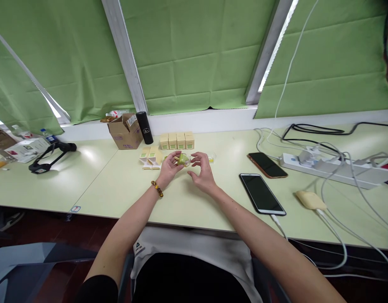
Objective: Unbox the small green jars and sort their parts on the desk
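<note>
My left hand (170,168) is closed around a small green and clear item (183,159), held just above the table; its exact kind is too small to make out. Facing it from the right is my right hand (202,172), thumb and fingers curved apart with nothing between them. Its fingertips are close to the item's clear end, and whether they touch it I cannot tell. Behind the right fingers lies a clear piece with a bit of yellow (212,159), partly hidden. Opened small cartons (150,157) stand beside my left hand.
A row of several small tan boxes (177,141) stands behind my hands. Back left are a cardboard box (126,134) and a black cylinder (145,128). To the right lie two phones (262,194), a yellowish case (310,200), a power strip (329,168) and loose cables.
</note>
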Demonstrator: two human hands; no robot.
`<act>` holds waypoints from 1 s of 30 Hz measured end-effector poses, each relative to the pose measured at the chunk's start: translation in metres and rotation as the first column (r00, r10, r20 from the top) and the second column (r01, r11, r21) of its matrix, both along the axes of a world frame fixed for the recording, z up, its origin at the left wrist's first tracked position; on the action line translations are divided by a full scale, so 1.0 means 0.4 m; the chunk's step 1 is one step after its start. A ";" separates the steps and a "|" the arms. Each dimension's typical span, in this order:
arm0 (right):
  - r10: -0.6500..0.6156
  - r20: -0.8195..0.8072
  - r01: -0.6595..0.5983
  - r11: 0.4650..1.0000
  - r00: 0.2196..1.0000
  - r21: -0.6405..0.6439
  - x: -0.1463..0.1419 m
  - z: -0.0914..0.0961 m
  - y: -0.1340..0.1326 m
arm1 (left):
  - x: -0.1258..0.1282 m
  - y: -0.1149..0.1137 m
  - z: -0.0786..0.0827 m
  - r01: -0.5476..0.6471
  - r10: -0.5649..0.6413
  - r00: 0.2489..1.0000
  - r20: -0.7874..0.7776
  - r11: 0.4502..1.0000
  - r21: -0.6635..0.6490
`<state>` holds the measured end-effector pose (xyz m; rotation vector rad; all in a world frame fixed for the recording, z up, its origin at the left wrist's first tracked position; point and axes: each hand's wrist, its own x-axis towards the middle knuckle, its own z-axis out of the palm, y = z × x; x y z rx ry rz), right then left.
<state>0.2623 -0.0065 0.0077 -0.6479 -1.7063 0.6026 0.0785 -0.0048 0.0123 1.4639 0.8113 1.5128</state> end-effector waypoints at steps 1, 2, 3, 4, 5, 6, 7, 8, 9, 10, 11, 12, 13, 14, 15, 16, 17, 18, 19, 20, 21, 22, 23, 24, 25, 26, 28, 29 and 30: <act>-0.012 -0.015 0.012 1.000 1.000 -0.001 0.001 0.002 0.001 | -0.004 0.002 0.001 0.007 -0.007 1.000 0.007 1.000 -0.015; -0.028 -0.026 0.028 1.000 0.999 0.003 0.002 0.004 0.003 | -0.006 0.002 0.002 0.005 -0.005 1.000 -0.001 1.000 -0.028; -0.046 -0.029 0.046 0.999 0.999 0.012 0.004 0.005 0.004 | -0.006 -0.001 0.003 -0.009 0.008 1.000 -0.028 0.999 -0.036; -0.066 -0.023 0.067 0.998 0.998 0.023 0.005 0.006 0.006 | -0.005 -0.005 0.005 -0.033 0.030 0.997 -0.072 0.999 -0.038; -0.088 -0.008 0.089 0.995 0.996 0.035 0.006 0.006 0.007 | -0.002 -0.011 0.006 -0.062 0.057 0.990 -0.131 0.998 -0.033; -0.114 0.017 0.113 0.992 0.993 0.050 0.006 0.005 0.008 | 0.002 -0.017 0.007 -0.091 0.085 0.977 -0.196 0.996 -0.023; -0.140 0.049 0.137 0.988 0.989 0.070 0.006 0.004 0.008 | 0.007 -0.024 0.009 -0.117 0.111 0.958 -0.264 0.993 -0.007; -0.166 0.085 0.159 0.983 0.982 0.093 0.006 0.003 0.007 | 0.011 -0.031 0.009 -0.132 0.128 0.935 -0.330 0.991 0.011; -0.191 0.125 0.177 0.977 0.974 0.116 0.005 0.001 0.005 | 0.015 -0.037 0.010 -0.138 0.138 0.911 -0.390 0.990 0.028; -0.213 0.167 0.191 0.972 0.963 0.138 0.004 0.000 0.004 | 0.017 -0.041 0.009 -0.135 0.141 0.886 -0.441 0.990 0.045; -0.232 0.208 0.202 0.967 0.950 0.155 0.003 -0.001 0.002 | 0.018 -0.044 0.008 -0.129 0.143 0.864 -0.483 0.990 0.062; -0.245 0.247 0.208 0.964 0.937 0.167 0.003 -0.002 0.000 | 0.018 -0.046 0.006 -0.122 0.146 0.843 -0.517 0.989 0.081; -0.255 0.283 0.213 0.962 0.925 0.171 0.002 -0.003 -0.001 | 0.017 -0.046 0.004 -0.116 0.151 0.825 -0.545 0.988 0.099; -0.260 0.313 0.216 0.962 0.914 0.169 0.002 -0.003 -0.002 | 0.014 -0.045 0.001 -0.114 0.159 0.807 -0.568 0.987 0.114; -0.260 0.339 0.217 0.963 0.904 0.162 0.002 -0.003 -0.003 | 0.012 -0.043 -0.002 -0.116 0.169 0.789 -0.590 0.985 0.126; -0.258 0.359 0.217 0.964 0.897 0.151 0.002 -0.004 -0.002 | 0.009 -0.042 -0.004 -0.119 0.176 0.771 -0.612 0.984 0.134; -0.253 0.373 0.216 0.967 0.893 0.138 0.002 -0.004 -0.001 | 0.007 -0.041 -0.006 -0.119 0.179 0.753 -0.633 0.983 0.136; -0.246 0.379 0.215 0.969 0.892 0.123 0.002 -0.005 0.001 | 0.004 -0.040 -0.008 -0.119 0.177 0.738 -0.651 0.984 0.134; -0.236 0.380 0.213 0.972 0.894 0.102 0.003 -0.006 0.004 | 0.003 -0.040 -0.008 -0.116 0.172 0.726 -0.666 0.985 0.127; -0.221 0.374 0.209 0.975 0.901 0.075 0.003 -0.008 0.007 | 0.002 -0.040 -0.008 -0.114 0.164 0.719 -0.676 0.986 0.118; -0.201 0.362 0.202 0.979 0.910 0.038 0.003 -0.010 0.010 | 0.002 -0.040 -0.007 -0.113 0.158 0.716 -0.680 0.988 0.110; -0.177 0.346 0.192 0.981 0.921 -0.008 0.003 -0.013 0.014 | 0.002 -0.041 -0.005 -0.114 0.155 0.716 -0.680 0.988 0.105; -0.151 0.329 0.180 0.982 0.932 -0.059 0.003 -0.016 0.017 | 0.003 -0.042 -0.003 -0.116 0.154 0.718 -0.679 0.988 0.101; -0.128 0.310 0.169 0.980 0.942 -0.110 0.002 -0.018 0.020 | 0.004 -0.042 -0.001 -0.120 0.155 0.720 -0.677 0.988 0.099; -0.108 0.294 0.159 0.975 0.950 -0.154 0.002 -0.020 0.022 | 0.005 -0.043 0.001 -0.123 0.156 0.721 -0.675 0.988 0.097; -0.096 0.279 0.153 0.970 0.955 -0.189 0.002 -0.021 0.024 | 0.006 -0.043 0.003 -0.126 0.157 0.723 -0.673 0.987 0.095; -0.087 0.255 0.148 0.962 0.963 -0.230 0.001 -0.021 0.026 | 0.008 -0.043 0.006 -0.129 0.157 0.723 -0.673 0.987 0.091; -0.084 0.241 0.143 0.960 0.967 -0.241 0.001 -0.020 0.027 | 0.008 -0.043 0.007 -0.128 0.155 0.722 -0.674 0.988 0.090; -0.077 0.226 0.134 0.960 0.971 -0.248 0.001 -0.019 0.027 | 0.008 -0.043 0.008 -0.126 0.155 0.722 -0.674 0.988 0.091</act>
